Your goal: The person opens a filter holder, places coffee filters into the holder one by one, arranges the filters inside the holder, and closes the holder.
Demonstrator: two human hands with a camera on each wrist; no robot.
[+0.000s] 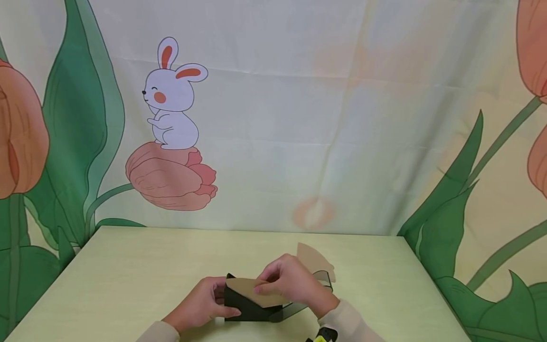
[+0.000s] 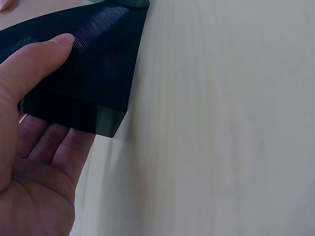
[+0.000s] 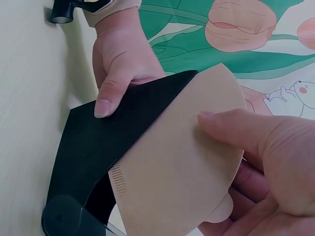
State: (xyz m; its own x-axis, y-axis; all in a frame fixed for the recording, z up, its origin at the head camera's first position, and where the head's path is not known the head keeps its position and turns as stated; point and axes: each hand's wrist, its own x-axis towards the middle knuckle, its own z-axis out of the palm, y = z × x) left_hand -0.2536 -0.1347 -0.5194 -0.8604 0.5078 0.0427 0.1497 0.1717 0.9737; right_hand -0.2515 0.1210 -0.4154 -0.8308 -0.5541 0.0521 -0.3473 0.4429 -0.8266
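Note:
My left hand (image 1: 204, 304) grips a black coffee filter holder (image 1: 245, 306) by its left end, the thumb (image 2: 47, 59) lying on its ridged front face and the other fingers behind and below. Brown paper coffee filters (image 3: 172, 152), with a crimped edge, sit partly inside the holder and stick out of its slanted opening. My right hand (image 1: 290, 280) pinches them, thumb on the front and fingers behind; how many sheets there are I cannot tell. A smoky see-through lid (image 1: 295, 309) hangs swung open from the holder's right end, partly behind my right wrist.
Behind my right hand, another brown filter (image 1: 314, 258) shows near the lid's far end. Pale wooden table (image 1: 149, 261) lies all around, backed by a printed cloth (image 1: 265, 118) with a rabbit and tulips. A black and yellow wrist device (image 1: 324, 335) shows at my right sleeve.

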